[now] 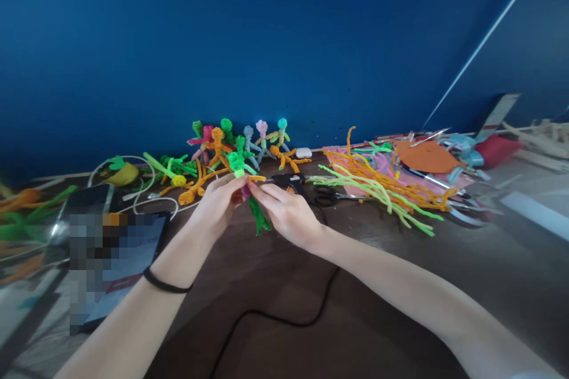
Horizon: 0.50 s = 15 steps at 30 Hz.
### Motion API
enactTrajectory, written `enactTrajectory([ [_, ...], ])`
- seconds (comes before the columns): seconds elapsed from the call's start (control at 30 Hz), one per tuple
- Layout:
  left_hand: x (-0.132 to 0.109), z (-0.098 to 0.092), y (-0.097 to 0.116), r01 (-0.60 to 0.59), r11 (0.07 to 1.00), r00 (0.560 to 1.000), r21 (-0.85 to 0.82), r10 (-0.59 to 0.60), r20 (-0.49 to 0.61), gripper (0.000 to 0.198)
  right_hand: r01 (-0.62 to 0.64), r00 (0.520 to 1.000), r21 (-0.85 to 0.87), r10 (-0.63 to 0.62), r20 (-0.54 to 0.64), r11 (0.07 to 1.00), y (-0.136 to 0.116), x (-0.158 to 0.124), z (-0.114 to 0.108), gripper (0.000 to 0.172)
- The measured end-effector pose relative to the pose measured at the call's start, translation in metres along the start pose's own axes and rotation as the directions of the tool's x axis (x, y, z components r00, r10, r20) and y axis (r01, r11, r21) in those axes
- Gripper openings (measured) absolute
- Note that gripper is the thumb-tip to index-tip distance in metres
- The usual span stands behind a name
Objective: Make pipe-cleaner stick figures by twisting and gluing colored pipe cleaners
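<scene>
Between my two hands is a pipe-cleaner figure [258,216] with a green head, an orange arm, a bit of purple at the body and dark green legs hanging down. My left hand [217,204] pinches it from the left, just below the head. From the right, my right hand [291,216] has its fingers closed on the body near the orange arm. The fingers hide most of the middle of the figure. Behind the hands, several finished-looking pipe-cleaner figures [217,137] stand against the blue wall. A black glue gun [291,179] lies just beyond my right hand.
Scissors [326,196] and loose light-green pipe cleaners [377,192] lie to the right, beside orange craft paper [427,157]. A tablet [133,266] and a white cable [153,174] are on the left. A black cord [284,323] crosses the table's front.
</scene>
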State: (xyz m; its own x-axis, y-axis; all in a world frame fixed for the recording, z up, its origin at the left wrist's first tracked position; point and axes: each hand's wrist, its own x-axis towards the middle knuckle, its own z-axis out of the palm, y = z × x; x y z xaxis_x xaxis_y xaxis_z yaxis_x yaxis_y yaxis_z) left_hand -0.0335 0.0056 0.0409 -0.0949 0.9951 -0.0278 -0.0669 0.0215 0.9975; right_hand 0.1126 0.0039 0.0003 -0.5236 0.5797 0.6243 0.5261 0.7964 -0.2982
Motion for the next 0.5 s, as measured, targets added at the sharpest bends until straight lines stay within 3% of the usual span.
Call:
enactTrajectory([
  [0.13,0.002,-0.006,0.004,0.011,0.999,1.0,-0.032,-0.01,0.023,0.014,0.009,0.993,0.305,0.027,-0.114,0.952,0.014,0.007,0.0,0.028],
  [0.27,0.0,-0.009,0.004,-0.001,1.0,0.996,-0.031,0.004,0.09,0.016,-0.129,0.981,0.536,0.185,-0.053,0.834,0.025,0.012,-0.001,0.014],
  [0.37,-0.003,-0.009,0.004,-0.022,0.999,0.988,0.044,0.015,0.152,0.016,-0.211,0.969,0.561,0.248,0.01,0.8,0.03,0.013,-0.002,0.011],
  [0.5,-0.005,-0.011,0.003,-0.09,0.981,0.977,0.169,0.055,0.204,0.017,-0.248,0.963,0.508,0.265,0.04,0.825,0.034,0.014,-0.008,0.011],
])
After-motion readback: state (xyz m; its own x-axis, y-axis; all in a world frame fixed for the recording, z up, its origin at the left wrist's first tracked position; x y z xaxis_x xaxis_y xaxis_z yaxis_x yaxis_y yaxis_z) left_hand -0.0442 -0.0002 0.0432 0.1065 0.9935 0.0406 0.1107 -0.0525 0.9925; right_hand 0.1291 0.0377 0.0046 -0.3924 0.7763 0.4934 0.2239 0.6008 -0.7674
